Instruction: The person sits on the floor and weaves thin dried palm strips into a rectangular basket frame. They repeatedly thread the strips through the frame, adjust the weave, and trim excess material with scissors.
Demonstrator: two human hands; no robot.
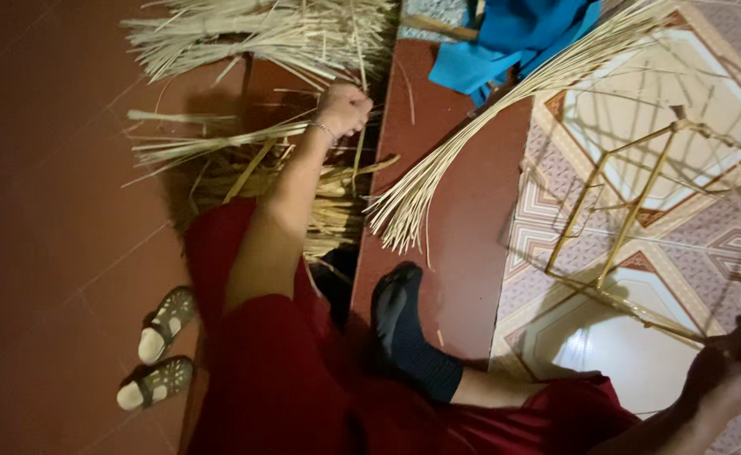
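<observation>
Left hand (343,108) stretched far forward, fingers curled into a fist; right hand (737,366) low, fingers clenched.

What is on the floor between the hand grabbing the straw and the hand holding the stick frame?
In the head view, a long bundle of pale strips fans across the red floor between the left hand and the right hand.

We have a single view, worn on the head, looking steeply down past our red-clad lap (286,379) onto the floor (58,211). It sits close, and the frame is rolled sideways.
</observation>
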